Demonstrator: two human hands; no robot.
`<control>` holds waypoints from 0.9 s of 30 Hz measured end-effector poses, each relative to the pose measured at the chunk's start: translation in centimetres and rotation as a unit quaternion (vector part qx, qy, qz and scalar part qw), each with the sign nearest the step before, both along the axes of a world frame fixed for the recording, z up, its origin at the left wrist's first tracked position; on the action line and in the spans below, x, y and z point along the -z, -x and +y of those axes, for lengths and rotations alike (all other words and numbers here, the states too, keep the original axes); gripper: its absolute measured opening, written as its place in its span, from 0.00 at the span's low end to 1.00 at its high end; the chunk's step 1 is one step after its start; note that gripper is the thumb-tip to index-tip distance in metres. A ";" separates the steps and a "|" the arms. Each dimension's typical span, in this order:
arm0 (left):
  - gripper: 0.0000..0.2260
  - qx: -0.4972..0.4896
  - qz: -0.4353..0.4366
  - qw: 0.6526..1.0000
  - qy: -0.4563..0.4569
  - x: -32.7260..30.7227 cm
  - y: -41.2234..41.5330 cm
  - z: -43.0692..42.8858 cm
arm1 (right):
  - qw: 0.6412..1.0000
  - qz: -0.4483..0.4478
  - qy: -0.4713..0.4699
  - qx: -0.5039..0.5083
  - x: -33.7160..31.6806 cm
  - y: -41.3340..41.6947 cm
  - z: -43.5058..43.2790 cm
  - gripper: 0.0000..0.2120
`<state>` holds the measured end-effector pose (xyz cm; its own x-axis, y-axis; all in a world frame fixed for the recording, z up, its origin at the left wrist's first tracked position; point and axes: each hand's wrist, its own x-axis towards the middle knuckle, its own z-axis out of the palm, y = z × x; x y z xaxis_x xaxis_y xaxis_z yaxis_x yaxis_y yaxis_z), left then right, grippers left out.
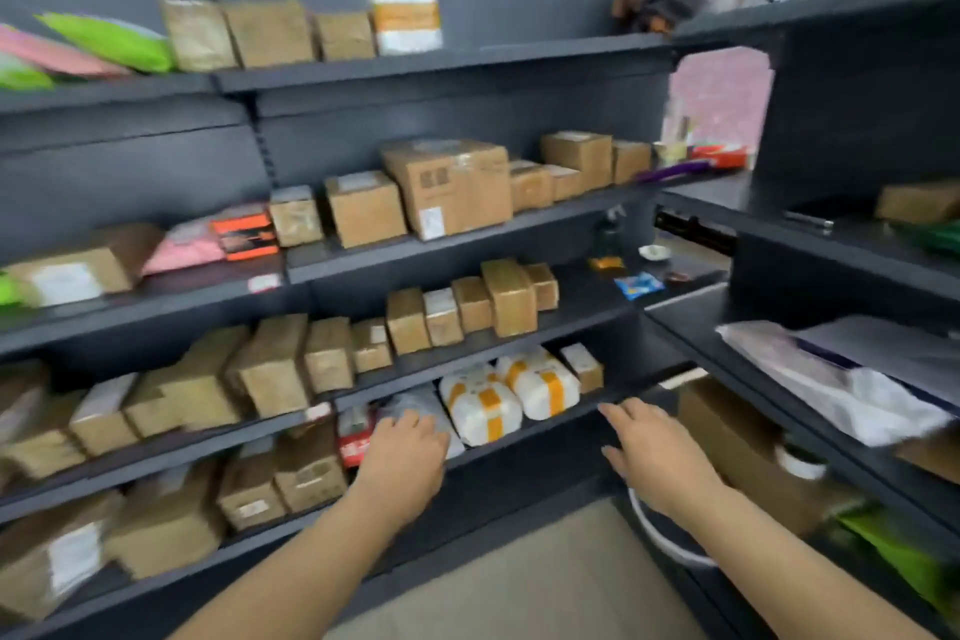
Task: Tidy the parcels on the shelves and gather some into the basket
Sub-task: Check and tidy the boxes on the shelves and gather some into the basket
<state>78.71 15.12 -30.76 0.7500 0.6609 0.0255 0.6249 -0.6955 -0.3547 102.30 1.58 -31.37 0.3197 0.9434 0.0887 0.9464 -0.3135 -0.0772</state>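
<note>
Tidying the low shelf (566, 418). Resting the left hand (402, 452) on a grey bag (415, 403), just left of two white parcels (480, 411); too blurred to tell whether gripping. Holding the right hand (654, 452) spread and empty near the shelf edge. Next, likely: gripping the bag firmly, sliding it out. Cannot make out a basket.

Dark grey shelves (467, 62), brown cardboard parcels (447, 187), white parcels with orange stripes (480, 411), green (109, 39) and pink mailers (52, 55).

Soft, even indoor light with no hard shadows or glare; motion blur smears the boxes (171, 395) at left, and the shelves (441, 62) bow at the edges.
</note>
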 end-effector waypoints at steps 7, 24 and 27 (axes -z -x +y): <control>0.19 -0.147 -0.040 0.988 -0.008 -2.8 19.4 3.9 | 0.991 -0.037 -0.014 -0.131 -4.1 16.8 10.4 0.24; 0.19 -0.393 -0.082 0.913 -0.066 -6.4 65.4 7.0 | 0.922 0.012 -0.015 -0.387 -6.5 63.1 26.0 0.25; 0.20 -0.427 -0.078 0.898 -0.065 -6.4 69.5 7.1 | 0.909 0.019 -0.006 -0.416 -6.1 67.1 27.9 0.25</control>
